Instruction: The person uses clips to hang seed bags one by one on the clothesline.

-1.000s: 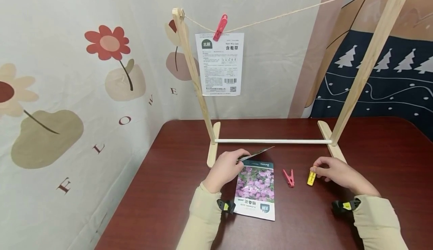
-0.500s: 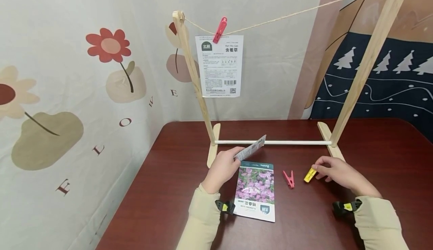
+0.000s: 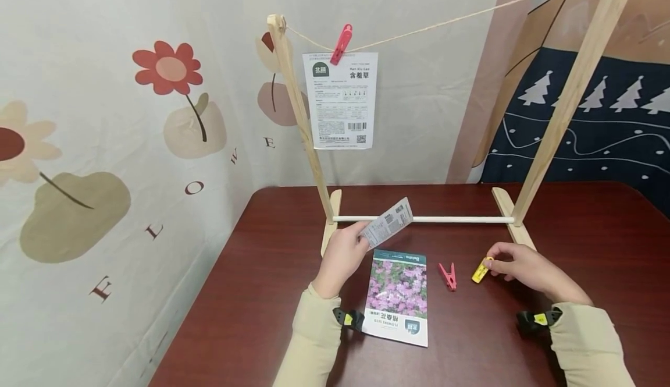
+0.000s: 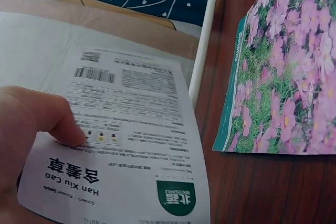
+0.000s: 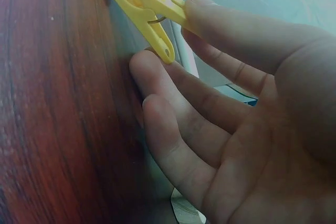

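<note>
My left hand (image 3: 342, 256) pinches a seed packet (image 4: 131, 150) near one end, its printed white back turned up toward me. Below it on the table lies another seed packet (image 3: 398, 294) with pink flowers on its front. At the right, my right hand (image 3: 528, 267) holds a yellow clothespin (image 5: 142, 9) by one handle between thumb and index finger; the clothespin's jaws are together. The other fingers of that hand are loosely bent below it. A red clothespin (image 3: 448, 276) lies on the table between the flower packet and my right hand.
A wooden stand (image 3: 567, 107) with a string (image 3: 471, 17) along its top spans the table's back. A red clothespin (image 3: 341, 45) holds a seed packet (image 3: 342, 105) on the string at the left. A white rod (image 3: 450, 219) joins the stand's feet. Patterned cloth (image 3: 209, 212) hangs behind.
My left hand has tilted its packet up, so that the printed back now faces me. The yellow clothespin has swung slightly to the left in my right hand.
</note>
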### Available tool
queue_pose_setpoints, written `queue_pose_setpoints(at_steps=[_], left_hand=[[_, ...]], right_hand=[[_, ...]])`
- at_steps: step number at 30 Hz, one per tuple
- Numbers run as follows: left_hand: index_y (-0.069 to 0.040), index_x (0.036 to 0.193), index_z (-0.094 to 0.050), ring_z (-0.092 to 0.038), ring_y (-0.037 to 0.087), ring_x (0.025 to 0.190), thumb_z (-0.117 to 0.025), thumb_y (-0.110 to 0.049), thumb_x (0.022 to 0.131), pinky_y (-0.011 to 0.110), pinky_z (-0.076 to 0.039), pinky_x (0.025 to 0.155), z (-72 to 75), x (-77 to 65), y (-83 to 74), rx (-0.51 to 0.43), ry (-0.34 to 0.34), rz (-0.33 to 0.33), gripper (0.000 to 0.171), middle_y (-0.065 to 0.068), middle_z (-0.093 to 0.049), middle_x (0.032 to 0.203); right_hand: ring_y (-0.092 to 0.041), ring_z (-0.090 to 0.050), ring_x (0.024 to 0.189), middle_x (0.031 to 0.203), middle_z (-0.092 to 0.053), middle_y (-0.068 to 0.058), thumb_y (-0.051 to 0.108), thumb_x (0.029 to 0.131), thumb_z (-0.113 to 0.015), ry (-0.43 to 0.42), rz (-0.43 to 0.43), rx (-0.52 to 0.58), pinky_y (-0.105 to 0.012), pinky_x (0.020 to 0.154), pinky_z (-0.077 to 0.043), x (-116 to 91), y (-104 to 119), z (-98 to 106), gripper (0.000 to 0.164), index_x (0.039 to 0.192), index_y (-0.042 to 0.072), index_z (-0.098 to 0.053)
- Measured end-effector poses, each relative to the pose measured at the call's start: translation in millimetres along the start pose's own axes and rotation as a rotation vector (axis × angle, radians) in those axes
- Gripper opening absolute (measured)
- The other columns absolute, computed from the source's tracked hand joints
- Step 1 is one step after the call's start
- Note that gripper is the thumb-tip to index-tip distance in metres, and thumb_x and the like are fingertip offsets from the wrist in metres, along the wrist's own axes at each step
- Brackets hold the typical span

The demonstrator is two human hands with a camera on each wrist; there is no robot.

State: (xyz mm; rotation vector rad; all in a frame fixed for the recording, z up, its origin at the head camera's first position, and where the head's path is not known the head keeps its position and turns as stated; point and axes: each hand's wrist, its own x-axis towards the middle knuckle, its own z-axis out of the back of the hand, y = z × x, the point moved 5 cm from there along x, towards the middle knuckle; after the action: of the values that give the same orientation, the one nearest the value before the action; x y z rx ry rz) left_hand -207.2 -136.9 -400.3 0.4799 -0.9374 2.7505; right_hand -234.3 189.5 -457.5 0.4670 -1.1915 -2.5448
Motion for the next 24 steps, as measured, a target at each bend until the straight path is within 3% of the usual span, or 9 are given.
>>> queue_pose_setpoints(at_steps=[10,20,24], left_hand=[[-0.020,0.115,-0.061,-0.053,0.007,0.062,-0.047,-0.005,0.082,0.021,-0.028,0.035,0.5,0.1,0.0,-0.080,-0.009,0.006,0.039,-0.002,-0.065,0.101],[-0.022,0.110,-0.062,-0.055,0.006,0.065,-0.046,-0.011,0.084,0.024,-0.035,0.039,-2.4,1.2,3.9,-0.122,0.020,0.055,0.032,-0.005,-0.065,0.096],[-0.022,0.110,-0.062,-0.057,0.003,0.067,-0.046,-0.013,0.085,0.022,-0.041,0.046,-0.2,1.2,5.4,-0.136,-0.020,0.065,0.032,-0.006,-0.066,0.093]], right_hand=[[-0.020,-0.052,0.071,0.078,-0.059,-0.005,0.030,0.084,-0.061,-0.008,0.005,-0.019,-0.032,0.062,-0.046,2.3,-2.2,0.1,0.022,0.092,0.009,-0.060],[-0.019,-0.051,0.071,0.078,-0.058,-0.005,0.032,0.083,-0.062,-0.014,0.001,-0.028,-0.030,0.060,-0.046,2.5,-1.9,0.4,0.025,0.092,0.009,-0.062],[-0.018,-0.049,0.067,0.077,-0.057,-0.004,0.033,0.081,-0.064,-0.009,-0.006,-0.023,-0.029,0.058,-0.044,1.8,-3.8,-0.5,0.024,0.088,0.010,-0.064]])
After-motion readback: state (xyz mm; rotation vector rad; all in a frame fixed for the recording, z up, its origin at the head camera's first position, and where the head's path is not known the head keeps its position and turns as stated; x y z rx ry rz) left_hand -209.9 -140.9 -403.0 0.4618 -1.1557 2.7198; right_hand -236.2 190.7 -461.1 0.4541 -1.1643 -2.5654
